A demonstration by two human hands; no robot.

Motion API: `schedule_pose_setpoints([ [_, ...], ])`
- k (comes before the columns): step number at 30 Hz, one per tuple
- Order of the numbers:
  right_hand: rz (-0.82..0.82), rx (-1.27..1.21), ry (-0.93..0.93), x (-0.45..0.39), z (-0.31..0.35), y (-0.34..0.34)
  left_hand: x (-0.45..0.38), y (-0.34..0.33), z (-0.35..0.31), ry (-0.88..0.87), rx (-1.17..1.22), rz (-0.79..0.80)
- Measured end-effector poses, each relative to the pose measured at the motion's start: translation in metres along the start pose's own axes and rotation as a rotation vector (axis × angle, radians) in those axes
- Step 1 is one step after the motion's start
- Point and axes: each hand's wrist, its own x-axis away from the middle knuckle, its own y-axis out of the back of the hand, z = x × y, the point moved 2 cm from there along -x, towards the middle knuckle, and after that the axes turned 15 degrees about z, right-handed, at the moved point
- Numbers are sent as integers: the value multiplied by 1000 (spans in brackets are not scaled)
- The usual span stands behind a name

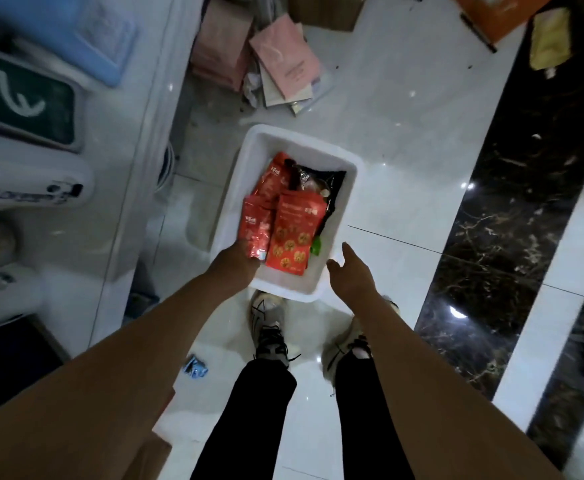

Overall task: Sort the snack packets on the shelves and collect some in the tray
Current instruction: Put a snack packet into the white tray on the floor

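We see a white tray (344, 188) on the floor — deep, rectangular, its long side running away from us. Red packets (292, 233) lie overlapping inside it, printed with round snacks, over a black packet (332, 183) at the far end.

The tray (344, 199) is showing plain white, and everything else is being placed from it. Inside it, a red packet (292, 233) is displaying a pattern of round orange-brown biscuits with pale lettering on top; beside that a smaller red packet (256, 226) is carrying white lettering, and behind them a black packet (332, 183) is showing. Beyond the tray, pink bags (285, 64) are lying on the floor (404, 109), which is gleaming white, with a black marble band (512, 216) veined in pale streaks running to the tray's right. Near the tray's close end, beige shoes (269, 327) with black laces and black trousers (249, 420) are showing. Left of the tray, a green panel (23, 102) is bearing a white mark.
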Motion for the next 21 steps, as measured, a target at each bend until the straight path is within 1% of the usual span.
schedule_pose_setpoints([
  [2,-7,74,12,13,4,11,9,2,-4,10,-41,10],
  [6,-22,241,86,52,24,30,39,4,-40,-51,-107,3],
  [8,-29,359,117,83,36,39,64,4,-62,-87,-185,-31],
  [12,-162,692,192,157,62,57,140,-8,-100,-129,-352,-108],
  [15,-222,836,289,224,69,65,214,-28,-127,-172,-464,-175],
  [18,-263,879,403,306,72,73,300,-40,-151,-237,-424,-303],
  [21,-288,877,502,392,72,71,387,-50,-165,-357,-237,-432],
])
